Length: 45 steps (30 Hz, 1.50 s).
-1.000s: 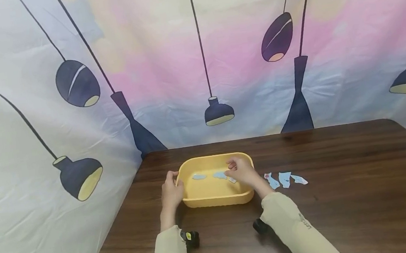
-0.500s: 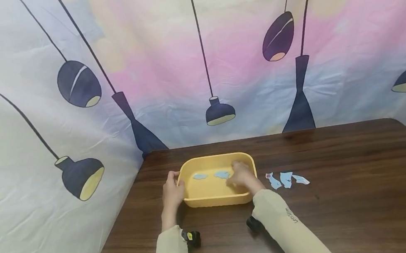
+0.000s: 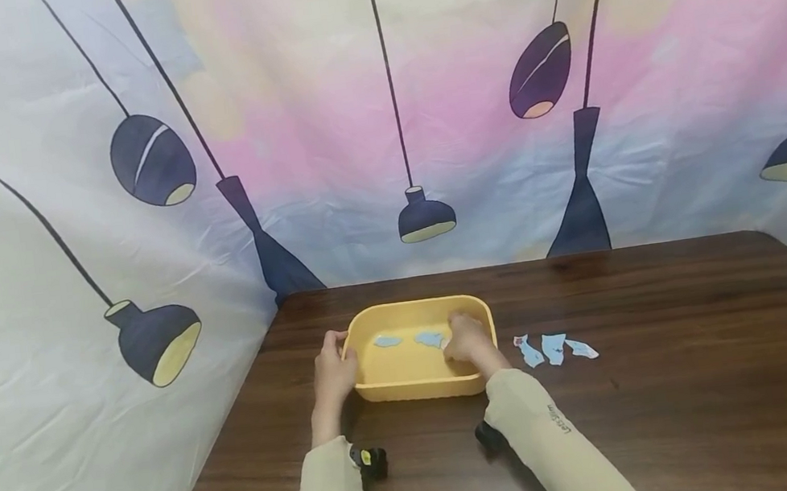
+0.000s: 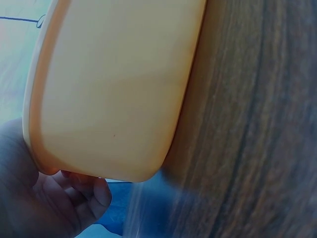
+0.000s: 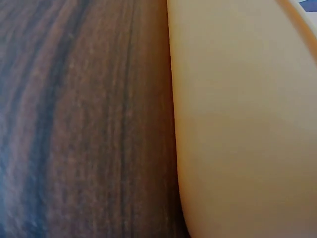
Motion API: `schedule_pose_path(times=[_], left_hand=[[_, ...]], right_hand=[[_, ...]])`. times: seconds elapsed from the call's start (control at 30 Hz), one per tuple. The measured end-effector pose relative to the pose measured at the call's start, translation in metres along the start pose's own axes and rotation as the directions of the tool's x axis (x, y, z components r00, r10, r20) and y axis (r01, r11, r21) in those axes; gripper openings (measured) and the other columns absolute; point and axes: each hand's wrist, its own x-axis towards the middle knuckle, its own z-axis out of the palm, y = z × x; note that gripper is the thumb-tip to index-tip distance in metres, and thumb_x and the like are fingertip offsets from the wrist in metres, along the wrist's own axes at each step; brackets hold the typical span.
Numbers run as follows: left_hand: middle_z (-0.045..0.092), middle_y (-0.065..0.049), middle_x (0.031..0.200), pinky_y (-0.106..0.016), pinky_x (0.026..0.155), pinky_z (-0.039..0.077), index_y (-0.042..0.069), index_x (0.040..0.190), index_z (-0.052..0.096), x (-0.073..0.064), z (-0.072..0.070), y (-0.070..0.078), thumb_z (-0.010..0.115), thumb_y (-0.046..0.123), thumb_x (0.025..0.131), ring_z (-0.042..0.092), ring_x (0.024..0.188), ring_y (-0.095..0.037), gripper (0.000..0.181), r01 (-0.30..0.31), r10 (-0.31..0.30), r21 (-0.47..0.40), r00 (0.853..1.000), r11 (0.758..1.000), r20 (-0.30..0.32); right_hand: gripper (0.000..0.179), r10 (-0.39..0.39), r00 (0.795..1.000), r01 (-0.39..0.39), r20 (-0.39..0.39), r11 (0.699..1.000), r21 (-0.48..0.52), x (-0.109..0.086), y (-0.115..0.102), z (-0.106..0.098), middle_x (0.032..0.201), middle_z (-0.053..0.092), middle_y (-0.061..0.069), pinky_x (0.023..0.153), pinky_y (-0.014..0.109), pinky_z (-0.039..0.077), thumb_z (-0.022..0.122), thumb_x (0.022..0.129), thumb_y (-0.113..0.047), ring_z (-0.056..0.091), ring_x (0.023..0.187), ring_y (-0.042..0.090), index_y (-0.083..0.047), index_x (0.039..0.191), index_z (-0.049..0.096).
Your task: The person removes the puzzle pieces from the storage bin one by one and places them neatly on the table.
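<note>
A yellow plastic basin with rounded corners sits on the table. At its left end my left hand grips the rim; in the left wrist view the fingers curl under the corner. My right hand reaches inside, low at the right end, fingers pointing down. A pale scrap edge shows by its fingertips, but I cannot tell whether they pinch it. On the basin floor lie a thin torn blue paper scrap and a wider one. The right wrist view has only the basin's outer wall and wood; the hand is hidden there.
Three torn paper pieces lie right of the basin: one with a red mark, a middle one and a slanted one. The dark wooden table extends right. A cloth printed with lamps hangs behind it.
My right hand has lowered into the basin and shifted slightly left, covering most of the scrap that showed beneath it. The left hand keeps its hold on the rim.
</note>
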Motion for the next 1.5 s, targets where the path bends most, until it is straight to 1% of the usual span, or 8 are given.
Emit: schedule_pose_path(times=[0.2, 0.37, 0.63, 0.97, 1.2, 1.27, 1.4, 1.5], left_hand=[[0.052, -0.007, 0.073, -0.027, 0.054, 0.036, 0.003, 0.125, 0.055, -0.002, 0.002, -0.002, 0.051, 0.007, 0.093, 0.046, 0.058, -0.016, 0.033, 0.017, -0.017, 0.000, 1.000, 1.000, 0.011], [0.050, -0.006, 0.071, -0.027, 0.053, 0.037, 0.000, 0.126, 0.055, -0.002, 0.004, -0.001, 0.049, 0.006, 0.092, 0.045, 0.057, -0.015, 0.034, 0.005, -0.004, -0.034, 1.000, 0.999, 0.025], [0.047, -0.005, 0.070, -0.027, 0.054, 0.036, -0.001, 0.125, 0.054, -0.001, -0.008, -0.003, 0.049, 0.005, 0.091, 0.043, 0.057, -0.015, 0.035, 0.021, -0.021, -0.054, 1.000, 0.998, -0.002], [0.050, -0.006, 0.072, -0.026, 0.053, 0.038, 0.002, 0.127, 0.053, 0.003, 0.000, 0.000, 0.049, 0.007, 0.093, 0.045, 0.057, -0.015, 0.035, 0.034, -0.032, -0.062, 0.999, 0.998, 0.032], [0.050, -0.007, 0.073, -0.027, 0.055, 0.038, 0.002, 0.126, 0.054, 0.004, 0.002, 0.002, 0.050, 0.008, 0.092, 0.046, 0.059, -0.016, 0.035, 0.012, -0.011, -0.046, 1.000, 0.999, 0.024], [0.051, -0.007, 0.074, -0.027, 0.055, 0.038, 0.002, 0.125, 0.054, 0.005, 0.002, 0.001, 0.050, 0.008, 0.092, 0.047, 0.060, -0.016, 0.035, 0.010, -0.009, -0.037, 1.000, 0.999, 0.024], [0.051, -0.007, 0.075, -0.027, 0.056, 0.037, 0.002, 0.126, 0.054, 0.004, 0.002, -0.002, 0.049, 0.009, 0.092, 0.047, 0.061, -0.017, 0.035, 0.027, -0.027, -0.013, 0.999, 1.000, 0.021], [0.050, -0.007, 0.075, -0.028, 0.056, 0.037, 0.003, 0.128, 0.053, 0.005, 0.002, -0.002, 0.048, 0.009, 0.092, 0.047, 0.061, -0.017, 0.037, 0.032, -0.032, -0.005, 0.999, 0.999, 0.028]], right_hand=[[0.072, -0.025, 1.000, 0.026, -0.006, 0.993, 0.112, -0.005, 0.002, 0.000, 0.128, 0.058, 0.021, 0.096, 0.044, 0.048, 0.073, 0.068, 0.000, 0.054, 0.115, 0.037, 0.007, 0.135, 0.048], [0.071, -0.053, 0.998, 0.061, -0.043, 0.971, 0.233, -0.006, 0.003, -0.001, 0.129, 0.060, 0.021, 0.101, 0.044, 0.048, 0.069, 0.070, 0.000, 0.055, 0.122, 0.037, 0.008, 0.137, 0.048], [0.063, -0.208, 0.976, 0.219, -0.068, 0.920, 0.324, -0.003, -0.006, -0.003, 0.126, 0.062, 0.023, 0.101, 0.047, 0.045, 0.065, 0.074, -0.002, 0.055, 0.119, 0.036, 0.007, 0.134, 0.052], [0.056, -0.234, 0.964, 0.265, -0.126, 0.884, 0.386, -0.023, 0.002, -0.036, 0.125, 0.062, 0.024, 0.100, 0.047, 0.044, 0.068, 0.080, -0.005, 0.056, 0.113, 0.034, 0.005, 0.132, 0.054], [0.057, -0.202, 0.970, 0.239, -0.136, 0.898, 0.369, -0.046, 0.020, -0.066, 0.129, 0.059, 0.025, 0.104, 0.048, 0.042, 0.067, 0.082, -0.004, 0.053, 0.116, 0.034, 0.004, 0.136, 0.051], [0.057, -0.184, 0.975, 0.218, -0.125, 0.907, 0.361, -0.051, 0.025, -0.074, 0.129, 0.059, 0.024, 0.101, 0.044, 0.043, 0.067, 0.082, -0.005, 0.053, 0.115, 0.032, 0.002, 0.136, 0.050], [0.059, -0.176, 0.981, 0.191, -0.076, 0.910, 0.369, -0.057, 0.036, -0.087, 0.132, 0.056, 0.023, 0.083, 0.041, 0.053, 0.068, 0.083, -0.007, 0.051, 0.114, 0.031, 0.002, 0.138, 0.049], [0.059, -0.194, 0.978, 0.207, -0.073, 0.915, 0.346, -0.061, 0.047, -0.096, 0.133, 0.055, 0.026, 0.086, 0.046, 0.053, 0.068, 0.084, -0.008, 0.051, 0.115, 0.034, 0.004, 0.138, 0.047]])
